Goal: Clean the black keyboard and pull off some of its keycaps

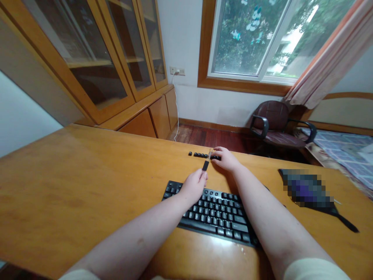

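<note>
My left hand (194, 186) is closed around a small tool with a black block and a thin, shiny tip, which looks like a keycap puller (205, 165). The tool points away from me, above the desk. At its tip, the bent fingers of my right hand (223, 158) come together; what they pinch is too small to make out. A row of loose black keycaps (201, 155) lies on the desk, partly behind my right hand. Below my hands is a black keyboard (215, 212), its left part covered by my left hand and forearm. Several keys are off its top row.
The wooden desk (87, 186) spreads out on both sides. To the right lies a dark, blurred-out item (309, 190) with a strap. Beyond the desk stand a glass-door cabinet (128, 105), an office chair (271, 120) and a bed (344, 151).
</note>
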The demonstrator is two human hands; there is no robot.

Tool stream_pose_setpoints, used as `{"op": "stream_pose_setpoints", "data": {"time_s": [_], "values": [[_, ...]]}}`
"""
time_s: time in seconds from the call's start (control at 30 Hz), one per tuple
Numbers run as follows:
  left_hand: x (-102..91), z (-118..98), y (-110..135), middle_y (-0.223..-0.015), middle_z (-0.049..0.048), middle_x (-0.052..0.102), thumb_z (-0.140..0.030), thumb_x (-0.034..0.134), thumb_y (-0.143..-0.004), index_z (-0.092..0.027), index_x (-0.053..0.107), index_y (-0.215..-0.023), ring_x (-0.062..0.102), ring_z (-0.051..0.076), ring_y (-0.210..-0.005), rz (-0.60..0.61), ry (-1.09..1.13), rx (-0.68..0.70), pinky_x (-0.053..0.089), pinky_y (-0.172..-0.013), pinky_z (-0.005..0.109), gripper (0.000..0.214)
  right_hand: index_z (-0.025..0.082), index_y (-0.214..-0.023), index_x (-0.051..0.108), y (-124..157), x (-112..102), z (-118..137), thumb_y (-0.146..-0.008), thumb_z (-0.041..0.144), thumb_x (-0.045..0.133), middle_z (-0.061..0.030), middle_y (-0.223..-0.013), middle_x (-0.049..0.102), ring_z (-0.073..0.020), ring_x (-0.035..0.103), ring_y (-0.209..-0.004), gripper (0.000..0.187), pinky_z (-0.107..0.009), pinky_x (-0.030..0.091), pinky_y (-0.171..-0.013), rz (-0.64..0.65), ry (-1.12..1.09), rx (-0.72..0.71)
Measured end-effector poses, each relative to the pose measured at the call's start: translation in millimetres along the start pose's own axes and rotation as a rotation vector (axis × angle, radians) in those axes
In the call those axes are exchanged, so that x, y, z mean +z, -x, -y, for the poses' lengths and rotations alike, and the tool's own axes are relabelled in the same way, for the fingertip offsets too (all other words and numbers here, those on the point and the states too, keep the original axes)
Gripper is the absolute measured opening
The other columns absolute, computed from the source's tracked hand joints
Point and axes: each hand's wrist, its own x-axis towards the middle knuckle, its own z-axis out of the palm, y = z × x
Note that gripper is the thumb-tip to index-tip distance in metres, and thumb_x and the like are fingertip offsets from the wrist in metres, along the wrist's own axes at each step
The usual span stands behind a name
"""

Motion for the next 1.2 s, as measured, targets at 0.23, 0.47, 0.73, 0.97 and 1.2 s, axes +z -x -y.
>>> {"op": "stream_pose_setpoints", "data": {"time_s": [0.23,0.47,0.73,0.97,1.2], "values": [[1.6,3.5,-0.8,-0.064,-0.0013,0.053,-0.036,0.031,-0.089,-0.018,0.048,-0.075,0.049,0.013,-0.060,0.004,0.010,-0.001,0.036,-0.058,0.026,0.029,0.021,-0.093,0.068,-3.1,5.4,4.5,-0.074,0.028,0.061,-0.0089,-0.112,0.057,-0.0218,0.052,-0.105,0.022,-0.035,0.040,-0.095,-0.071,0.090,0.026],[0.5,1.8,-0.5,-0.064,-0.0012,0.053,-0.037,0.031,-0.089,-0.019,0.048,-0.075,0.050,0.014,-0.062,0.004,0.001,0.008,0.036,-0.059,0.026,0.029,0.020,-0.092,0.067,-5.2,10.5,3.8,-0.073,0.028,0.063,-0.0095,-0.110,0.058,-0.0223,0.053,-0.105,0.021,-0.036,0.040,-0.095,-0.068,0.073,0.051],[-0.8,-2.1,0.3,-0.063,-0.0015,0.052,-0.036,0.032,-0.089,-0.018,0.048,-0.074,0.050,0.013,-0.060,0.005,0.010,-0.008,0.036,-0.058,0.026,0.028,0.020,-0.089,0.068,-6.1,9.6,3.7,-0.073,0.027,0.062,-0.0095,-0.109,0.059,-0.0223,0.054,-0.103,0.018,-0.036,0.041,-0.094,-0.052,0.061,0.062],[0.5,0.4,-0.6,-0.062,-0.0017,0.051,-0.036,0.032,-0.089,-0.019,0.048,-0.074,0.050,0.013,-0.060,0.003,0.007,0.002,0.036,-0.058,0.026,0.028,0.019,-0.088,0.069,-6.6,12.2,1.4,-0.074,0.027,0.060,-0.0098,-0.108,0.059,-0.0219,0.054,-0.103,0.018,-0.034,0.042,-0.094,-0.045,0.062,0.064],[0.0,0.6,-0.6,-0.062,-0.0014,0.051,-0.036,0.032,-0.089,-0.018,0.048,-0.074,0.050,0.013,-0.060,0.006,0.007,0.006,0.037,-0.059,0.026,0.028,0.020,-0.088,0.068,-6.3,14.3,1.3,-0.073,0.027,0.062,-0.0092,-0.107,0.059,-0.0215,0.054,-0.102,0.018,-0.035,0.042,-0.093,-0.070,0.033,0.071]]}}
